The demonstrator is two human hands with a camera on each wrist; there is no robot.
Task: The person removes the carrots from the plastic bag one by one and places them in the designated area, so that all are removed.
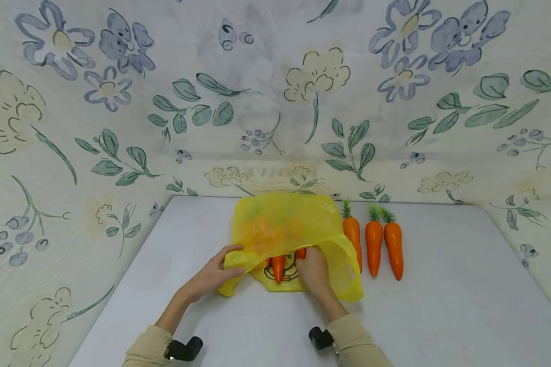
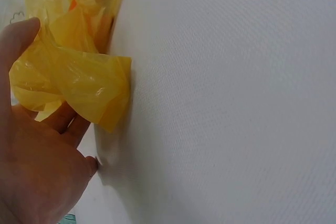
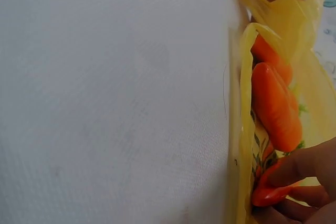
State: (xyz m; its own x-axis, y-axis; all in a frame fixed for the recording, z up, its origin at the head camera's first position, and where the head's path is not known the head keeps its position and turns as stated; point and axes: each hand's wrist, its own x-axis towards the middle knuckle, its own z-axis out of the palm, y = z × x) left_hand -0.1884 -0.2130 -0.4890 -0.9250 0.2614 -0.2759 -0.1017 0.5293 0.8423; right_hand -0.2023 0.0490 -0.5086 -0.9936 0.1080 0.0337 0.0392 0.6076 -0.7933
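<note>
A yellow plastic bag (image 1: 298, 206) lies on the table with its mouth toward me. My left hand (image 1: 216, 270) holds the left side of the mouth, the film between thumb and fingers in the left wrist view. Reaching into the opening, my right hand (image 1: 313, 267) grips the tip end of an orange carrot (image 3: 270, 196); the rest of that carrot is hidden. Beside it in the bag lies another carrot (image 3: 275, 108), its tip toward the mouth. Farther left, a third carrot (image 3: 266, 51) is partly covered by film. More orange shapes show blurred through the bag.
Right of the bag lie three carrots with green tops: one carrot (image 1: 352, 234) partly behind the bag's edge, a middle carrot (image 1: 374, 247) and an outer carrot (image 1: 394, 250). The white table (image 1: 450, 285) meets a floral cloth (image 1: 266, 102) at the back and sides.
</note>
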